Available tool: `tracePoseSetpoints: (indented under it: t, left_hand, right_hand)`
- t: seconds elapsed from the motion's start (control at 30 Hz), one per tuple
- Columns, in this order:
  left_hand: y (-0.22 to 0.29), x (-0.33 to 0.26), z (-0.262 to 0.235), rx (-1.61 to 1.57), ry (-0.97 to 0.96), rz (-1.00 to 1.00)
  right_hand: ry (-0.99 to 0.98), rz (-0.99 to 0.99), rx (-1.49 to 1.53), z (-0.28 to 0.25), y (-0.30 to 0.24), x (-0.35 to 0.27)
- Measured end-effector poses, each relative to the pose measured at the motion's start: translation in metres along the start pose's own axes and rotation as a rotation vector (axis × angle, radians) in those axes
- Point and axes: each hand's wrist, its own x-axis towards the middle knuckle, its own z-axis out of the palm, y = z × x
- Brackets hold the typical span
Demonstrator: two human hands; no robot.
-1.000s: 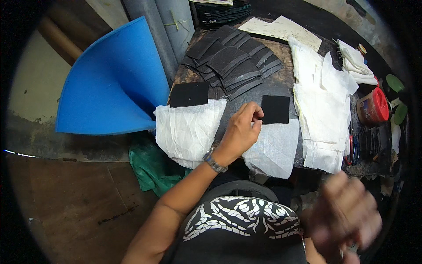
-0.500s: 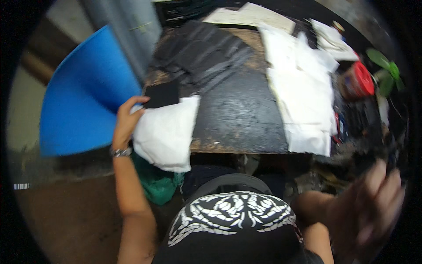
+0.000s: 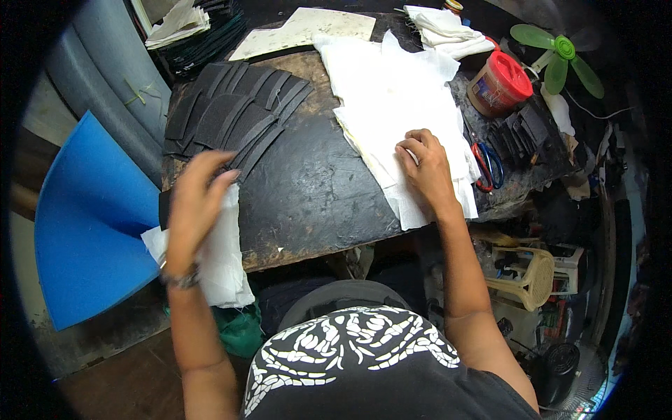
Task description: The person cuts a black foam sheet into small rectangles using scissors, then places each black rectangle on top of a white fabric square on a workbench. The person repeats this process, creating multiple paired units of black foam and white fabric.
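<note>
My left hand point(image 3: 194, 206) is blurred and lies flat, fingers stretched, on a white cloth point(image 3: 222, 262) that hangs over the table's left front edge. A small black piece point(image 3: 164, 210) shows just left of that hand. My right hand point(image 3: 427, 168) rests on a pile of white cloth sheets point(image 3: 392, 91), its fingers curled onto the top sheet. A fanned stack of black rectangular pieces point(image 3: 231, 115) lies beyond my left hand on the dark worktable point(image 3: 315, 189).
A big blue foam sheet point(image 3: 84, 224) leans at the left. At the right stand a red-lidded jar point(image 3: 500, 84), scissors point(image 3: 486, 164), more black pieces point(image 3: 518, 129) and a green fan point(image 3: 556, 52). A pale paper sheet point(image 3: 304, 31) lies at the back. A plastic stool point(image 3: 525, 276) stands below right.
My left hand carried the black piece from mid-table to the left cloth and now lies flat there. My right hand came up from my lap onto the white cloth pile.
</note>
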Motion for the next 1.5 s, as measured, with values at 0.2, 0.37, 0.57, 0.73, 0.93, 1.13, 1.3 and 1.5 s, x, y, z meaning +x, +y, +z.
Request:
tracePoseSetpoints:
  t: [0.2, 0.37, 0.57, 0.73, 0.93, 1.13, 1.3, 1.5]
  left_hand:
    - [0.038, 0.123, 0.144, -0.094, -0.045, 0.056]
    - [0.044, 0.144, 0.168, -0.121, -0.131, -0.037]
    - [0.036, 0.093, 0.110, -0.326, -0.268, -0.165]
    - [0.012, 0.038, 0.049, -0.333, -0.687, -0.417]
    - [-0.003, 0.016, 0.022, -0.081, -0.532, -0.151]
    - [-0.044, 0.064, 0.014, 0.237, 0.139, 0.022]
    - [-0.070, 0.089, 0.027, 0.363, 0.117, -0.015]
    - [-0.085, 0.090, 0.017, 0.300, 0.053, -0.017]
  right_hand:
    - [0.146, 0.209, 0.178, -0.007, 0.045, 0.047]
    - [-0.076, 0.381, 0.436, 0.010, 0.098, 0.070]
    - [-0.064, 0.409, 0.493, 0.029, 0.123, 0.063]
    - [0.025, 0.154, 0.030, 0.012, 0.072, 0.060]
    - [-0.586, -0.444, 0.156, 0.005, -0.057, -0.015]
    - [-0.571, -0.313, -0.053, -0.005, -0.140, -0.069]
    - [-0.551, -0.275, 0.033, -0.009, -0.143, -0.065]
    - [-0.603, -0.285, 0.279, -0.020, -0.140, -0.055]
